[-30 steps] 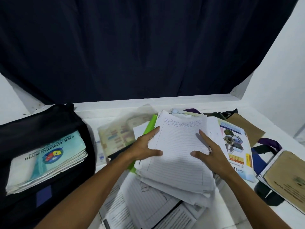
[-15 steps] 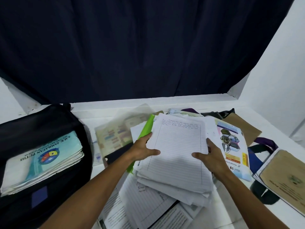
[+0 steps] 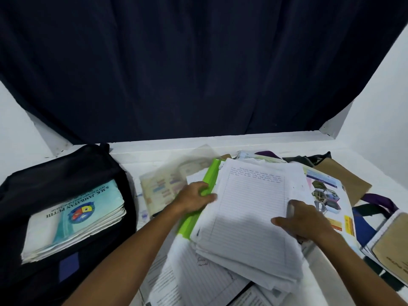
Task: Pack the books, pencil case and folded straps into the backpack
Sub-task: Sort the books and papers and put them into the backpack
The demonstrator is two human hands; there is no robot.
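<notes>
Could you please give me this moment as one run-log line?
stage: gathering | left hand: grips green folder | right hand: grips lined paper stack | backpack: holds teal books

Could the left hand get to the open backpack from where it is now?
Probably yes. The backpack lies open to its left with nothing standing between, but the left hand is gripping the stack of lined papers and green folder.

- White surface [image 3: 344, 281]: carries all items; meets a white ledge at its far edge.
- Black backpack [image 3: 55, 173]: lies open at the left, a stack of pale blue books [image 3: 75, 219] inside.
- Translucent plastic folder [image 3: 174, 180]: just right of the backpack.
- Loose lined sheets [image 3: 198, 281]: spread at the near centre, under the central paper pile.
- Brown envelope [image 3: 346, 180]: far right.
- Purple and blue straps [image 3: 375, 202]: right side, beside a brown-covered book [image 3: 393, 252].
</notes>
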